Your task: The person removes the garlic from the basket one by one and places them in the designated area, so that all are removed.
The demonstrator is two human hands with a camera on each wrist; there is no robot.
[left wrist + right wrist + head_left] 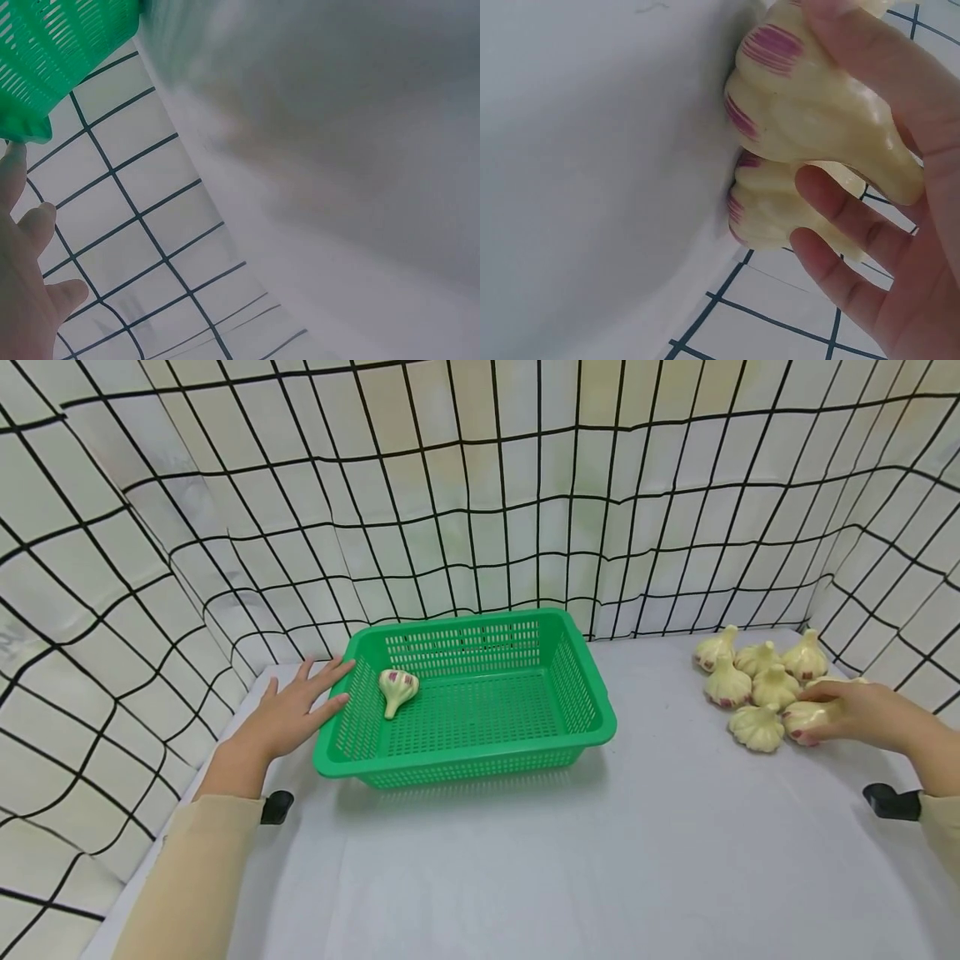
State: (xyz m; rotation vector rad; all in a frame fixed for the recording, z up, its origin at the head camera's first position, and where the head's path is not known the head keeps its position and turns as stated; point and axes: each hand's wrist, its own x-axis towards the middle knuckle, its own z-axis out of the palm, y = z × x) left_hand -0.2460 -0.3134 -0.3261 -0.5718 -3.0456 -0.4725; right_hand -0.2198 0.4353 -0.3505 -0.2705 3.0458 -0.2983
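Observation:
A green perforated plastic basket (480,710) stands on the table, with one purple-streaked garlic bulb (396,683) inside near its left wall. My left hand (288,717) rests its spread fingers against the basket's left rim. In the left wrist view a fingertip meets the underside of the green rim (26,129). Over at the right, my right hand (873,718) holds a garlic bulb (808,717) between thumb and fingers, at the edge of a cluster of garlic bulbs (775,687). Up close, the held bulb (802,105) shows purple streaks, and another bulb (769,199) lies behind it.
A white sheet with black grid netting (480,510) rises behind the basket and along both sides. The white table (510,868) stretches in front of the basket. Black wrist camera mounts (277,807) sit below both hands.

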